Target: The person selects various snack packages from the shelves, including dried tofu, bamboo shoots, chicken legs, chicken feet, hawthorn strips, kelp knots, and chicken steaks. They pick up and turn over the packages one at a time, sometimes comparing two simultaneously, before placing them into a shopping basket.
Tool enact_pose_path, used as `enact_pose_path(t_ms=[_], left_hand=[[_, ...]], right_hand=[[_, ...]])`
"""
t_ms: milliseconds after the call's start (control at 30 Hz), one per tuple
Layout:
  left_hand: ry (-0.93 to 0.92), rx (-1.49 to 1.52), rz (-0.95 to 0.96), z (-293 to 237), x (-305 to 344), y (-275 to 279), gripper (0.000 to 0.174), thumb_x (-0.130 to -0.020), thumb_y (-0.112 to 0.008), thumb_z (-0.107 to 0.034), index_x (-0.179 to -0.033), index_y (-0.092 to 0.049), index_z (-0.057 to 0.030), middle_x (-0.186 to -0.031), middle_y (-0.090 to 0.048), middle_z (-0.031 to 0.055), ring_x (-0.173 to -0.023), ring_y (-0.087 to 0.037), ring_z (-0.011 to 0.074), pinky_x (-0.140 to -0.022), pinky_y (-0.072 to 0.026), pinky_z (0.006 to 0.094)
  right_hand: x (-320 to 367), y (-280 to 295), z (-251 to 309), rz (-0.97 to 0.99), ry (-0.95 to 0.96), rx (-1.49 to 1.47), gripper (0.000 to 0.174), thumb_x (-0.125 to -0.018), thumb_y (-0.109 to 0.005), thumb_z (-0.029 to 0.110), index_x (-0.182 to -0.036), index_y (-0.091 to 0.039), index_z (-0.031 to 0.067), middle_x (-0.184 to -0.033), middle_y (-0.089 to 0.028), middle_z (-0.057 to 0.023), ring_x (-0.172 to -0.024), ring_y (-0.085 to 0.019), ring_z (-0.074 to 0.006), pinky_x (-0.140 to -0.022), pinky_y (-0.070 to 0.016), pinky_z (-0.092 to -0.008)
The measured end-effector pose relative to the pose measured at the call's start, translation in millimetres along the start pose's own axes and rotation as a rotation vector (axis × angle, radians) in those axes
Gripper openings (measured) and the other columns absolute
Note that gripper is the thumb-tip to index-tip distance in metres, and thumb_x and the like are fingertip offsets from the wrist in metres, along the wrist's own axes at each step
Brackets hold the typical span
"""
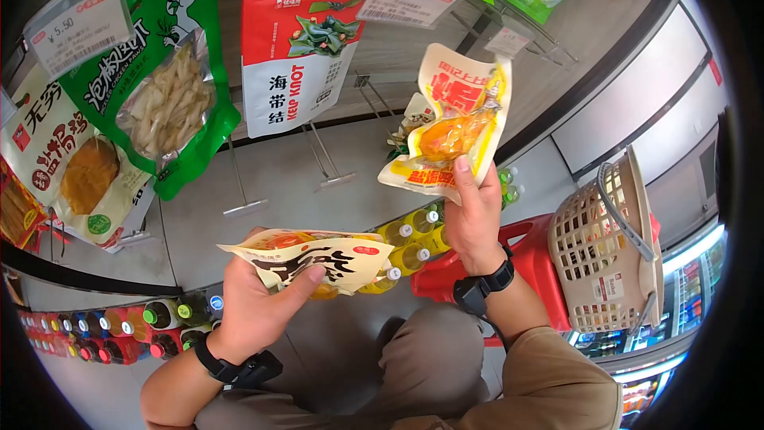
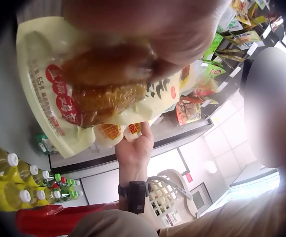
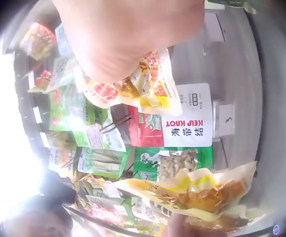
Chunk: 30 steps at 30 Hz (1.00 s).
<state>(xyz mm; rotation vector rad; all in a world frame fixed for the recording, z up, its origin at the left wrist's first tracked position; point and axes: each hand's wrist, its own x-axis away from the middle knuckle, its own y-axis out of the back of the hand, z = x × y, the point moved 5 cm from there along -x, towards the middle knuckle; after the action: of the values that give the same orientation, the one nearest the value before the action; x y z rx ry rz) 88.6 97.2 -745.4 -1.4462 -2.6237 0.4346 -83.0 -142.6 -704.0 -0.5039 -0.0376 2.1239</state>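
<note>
My left hand (image 1: 259, 302) grips a cream snack packet (image 1: 350, 263) low in front of the rack, thumb pressed on its black lettering. In the left wrist view, brown meat shows through a clear window of this cream packet (image 2: 108, 106). Higher up and to the right, my right hand (image 1: 475, 227) pinches a cream-and-yellow packet (image 1: 454, 137) by its lower edge, thumb on the front. An orange-brown drumstick-like piece shows through its window. Behind it, a smaller packet (image 1: 412, 118) is partly hidden near the hooks.
A red-and-white kelp knot bag (image 1: 298, 48) and a green bag (image 1: 163, 80) hang on the rack at left. Bare metal hooks (image 1: 330, 179) stick out below. Yellow drink bottles (image 1: 410, 257) stand low behind my hands. A beige basket (image 1: 601, 247) sits at right by a red container (image 1: 537, 263).
</note>
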Motion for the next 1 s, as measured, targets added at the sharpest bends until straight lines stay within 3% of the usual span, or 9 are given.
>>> enact_pose_path(t_ms=[33,200,267,400,567,600,633,933,1000], left_hand=[[0.002,-0.009,0.009,1,1,0,0.032,-0.095,-0.078,-0.005,-0.12,-0.059,0.0035,-0.116,-0.074,0.0111,-0.104,-0.07,0.0133,-0.092,-0.0572,0.0306],[-0.017,-0.02,0.009,3,2,0,0.034,-0.095,-0.079,-0.006,-0.122,-0.06,0.0035,-0.116,-0.074,0.0102,-0.104,-0.07,0.0134,-0.092,-0.057,0.0304],[-0.018,-0.033,0.008,4,2,-1,0.035,-0.095,-0.079,-0.006,-0.123,-0.06,0.0036,-0.116,-0.074,0.0101,-0.105,-0.07,0.0136,-0.092,-0.057,0.0305],[-0.014,-0.024,0.008,0,4,-2,0.037,-0.095,-0.079,-0.007,-0.125,-0.06,0.004,-0.117,-0.074,0.0102,-0.106,-0.07,0.0141,-0.094,-0.0571,0.0307],[-0.015,0.0,0.009,-1,6,-5,0.039,-0.096,-0.079,-0.008,-0.127,-0.059,0.0043,-0.118,-0.074,0.0106,-0.107,-0.07,0.0141,-0.094,-0.0573,0.0308],[-0.019,-0.007,0.013,1,5,-5,0.04,-0.096,-0.079,-0.008,-0.127,-0.058,0.0043,-0.118,-0.074,0.0108,-0.107,-0.07,0.0142,-0.094,-0.0574,0.0309],[-0.023,-0.013,0.016,2,5,-5,0.04,-0.096,-0.079,-0.008,-0.128,-0.058,0.0043,-0.119,-0.074,0.0109,-0.107,-0.07,0.0143,-0.094,-0.0576,0.031],[-0.016,0.009,0.044,-9,7,-13,0.039,-0.096,-0.078,-0.005,-0.129,-0.06,0.0043,-0.121,-0.074,0.0108,-0.11,-0.069,0.014,-0.096,-0.0567,0.0309],[-0.011,0.021,0.048,-4,8,-12,0.04,-0.096,-0.078,-0.005,-0.13,-0.059,0.0042,-0.121,-0.074,0.0106,-0.11,-0.069,0.0141,-0.096,-0.0566,0.0311]], right_hand=[[0,1,2,-0.009,0.026,0.033,0.038,-0.109,-0.06,0.018,-0.144,-0.053,0.0036,-0.142,-0.063,-0.0104,-0.13,-0.062,-0.0217,-0.11,-0.0502,-0.0414],[-3,-4,1,0.012,0.034,0.065,0.04,-0.109,-0.061,0.019,-0.145,-0.053,0.003,-0.142,-0.063,-0.0104,-0.128,-0.063,-0.0209,-0.109,-0.0506,-0.0404],[-9,-9,-1,-0.035,-0.069,0.005,0.041,-0.109,-0.062,0.02,-0.145,-0.053,0.0027,-0.14,-0.064,-0.0102,-0.126,-0.064,-0.0206,-0.108,-0.0516,-0.0397],[-9,-7,-7,-0.05,-0.083,-0.014,0.041,-0.108,-0.063,0.021,-0.144,-0.054,0.0026,-0.138,-0.065,-0.0099,-0.124,-0.065,-0.0204,-0.106,-0.0527,-0.0392],[-12,0,7,-0.074,0.015,0.043,0.04,-0.108,-0.064,0.021,-0.142,-0.055,0.0023,-0.139,-0.065,-0.0093,-0.125,-0.065,-0.0203,-0.105,-0.0536,-0.039],[-14,-6,13,-0.1,0.013,-0.001,0.034,-0.11,-0.062,0.016,-0.139,-0.057,-0.0004,-0.133,-0.068,-0.009,-0.118,-0.066,-0.0156,-0.101,-0.0544,-0.033],[-16,-5,15,-0.102,0.016,-0.001,0.034,-0.11,-0.062,0.016,-0.139,-0.057,-0.0004,-0.133,-0.068,-0.009,-0.118,-0.066,-0.0156,-0.101,-0.0544,-0.033],[-24,-5,20,-0.087,-0.031,0.044,0.036,-0.108,-0.065,0.018,-0.138,-0.06,-0.0004,-0.131,-0.069,-0.0079,-0.116,-0.068,-0.0151,-0.101,-0.0547,-0.0332],[-28,-7,18,-0.075,-0.136,0.073,0.041,-0.107,-0.067,0.023,-0.141,-0.058,0.0024,-0.133,-0.068,-0.007,-0.118,-0.068,-0.0167,-0.101,-0.055,-0.036]])
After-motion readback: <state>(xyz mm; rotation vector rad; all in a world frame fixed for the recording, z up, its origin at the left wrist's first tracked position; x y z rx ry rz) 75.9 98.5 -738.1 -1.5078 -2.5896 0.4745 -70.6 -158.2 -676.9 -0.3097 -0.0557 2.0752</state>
